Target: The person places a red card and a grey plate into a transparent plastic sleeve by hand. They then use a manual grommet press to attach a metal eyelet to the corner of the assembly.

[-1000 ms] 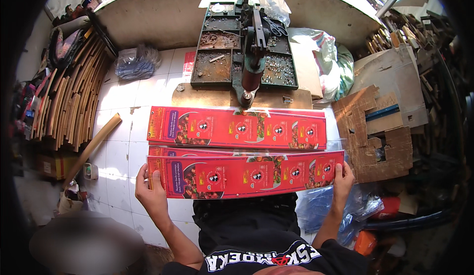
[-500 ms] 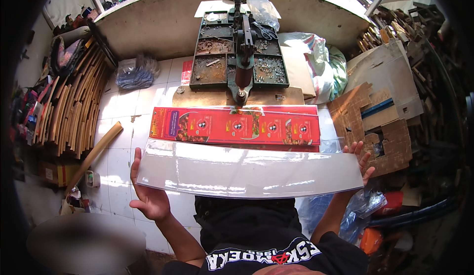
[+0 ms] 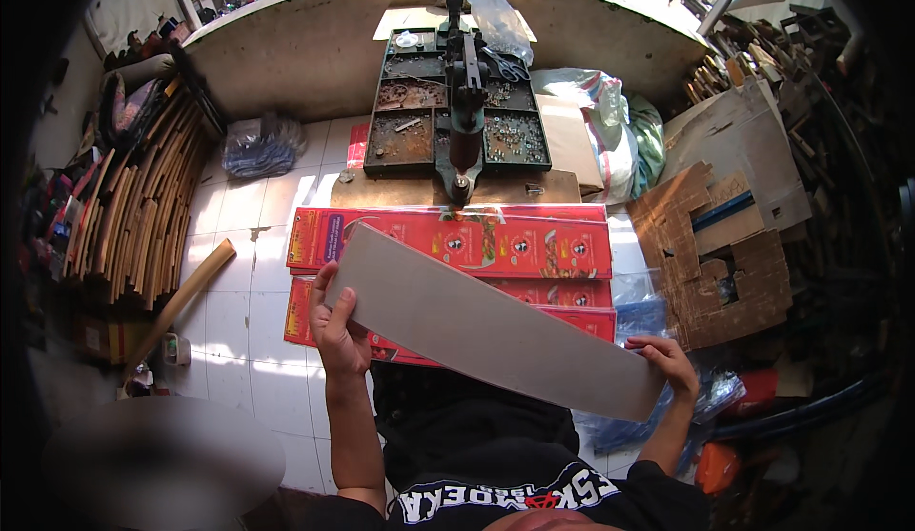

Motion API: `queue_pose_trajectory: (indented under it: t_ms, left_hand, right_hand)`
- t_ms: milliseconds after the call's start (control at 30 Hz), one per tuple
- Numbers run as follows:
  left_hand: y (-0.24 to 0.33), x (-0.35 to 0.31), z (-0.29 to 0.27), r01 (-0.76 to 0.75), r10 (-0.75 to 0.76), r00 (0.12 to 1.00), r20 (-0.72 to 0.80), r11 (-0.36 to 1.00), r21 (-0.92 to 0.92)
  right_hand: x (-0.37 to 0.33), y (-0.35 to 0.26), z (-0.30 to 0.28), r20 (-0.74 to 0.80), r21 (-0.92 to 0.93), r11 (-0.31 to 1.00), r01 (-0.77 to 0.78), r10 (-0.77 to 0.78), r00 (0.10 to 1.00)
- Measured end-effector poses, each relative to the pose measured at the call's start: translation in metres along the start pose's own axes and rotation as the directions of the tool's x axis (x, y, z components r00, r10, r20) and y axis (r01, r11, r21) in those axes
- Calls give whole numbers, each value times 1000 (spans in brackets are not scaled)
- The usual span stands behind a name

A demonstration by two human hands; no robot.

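A long pale grey strip, stiff and slightly curved, is held slantwise in front of me. Its left end points away and its right end comes nearer. My left hand grips the left end, thumb on top. At the right end my right hand has its fingers closed on the edge. Below and beyond the strip lie red printed strips with food pictures, partly covered by it. A dark metal hand press stands just past them on a wooden base.
Around the press is a divided dark tray with small metal bits and scissors. Cut cardboard and clear plastic lie at right. Wooden pieces stack at left, near a long curved strip. Sacks sit behind.
The pale strip has turned from level to slanted, its left end moving away. My hands have gone from spread at its ends to gripping it. More red printed strip shows underneath.
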State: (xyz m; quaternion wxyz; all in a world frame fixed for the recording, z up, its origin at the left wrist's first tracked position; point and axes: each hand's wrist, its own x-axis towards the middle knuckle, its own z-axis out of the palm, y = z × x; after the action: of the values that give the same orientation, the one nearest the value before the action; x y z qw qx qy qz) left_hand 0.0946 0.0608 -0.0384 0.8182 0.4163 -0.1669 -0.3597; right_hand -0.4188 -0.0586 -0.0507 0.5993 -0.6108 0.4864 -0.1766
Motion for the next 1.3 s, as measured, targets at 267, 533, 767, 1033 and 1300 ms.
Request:
queue_pose_trajectory:
  t_ms: [267, 533, 767, 1033, 1300]
  left_hand:
    - [-32, 38, 54, 276, -272, 914, 301, 961, 31]
    - [-58, 70, 72, 468, -514, 795, 323, 858, 214]
    - [-56, 128, 70, 262, -548, 759, 353, 752, 605]
    - [-76, 142, 60, 297, -497, 798, 340, 817, 495]
    - [-85, 144, 55, 296, -479, 809, 341, 832, 468]
  right_hand:
    - [33, -64, 73, 142, -424, 902, 83, -24, 990]
    - [54, -61, 128, -75, -54, 983, 174, -177, 981]
    - [87, -69, 117, -113, -303, 933, 196, -239, 964]
    - [117, -93, 118, -97, -383, 896, 227, -283, 954]
    - [121, -92, 116, -96, -400, 895, 196, -254, 962]
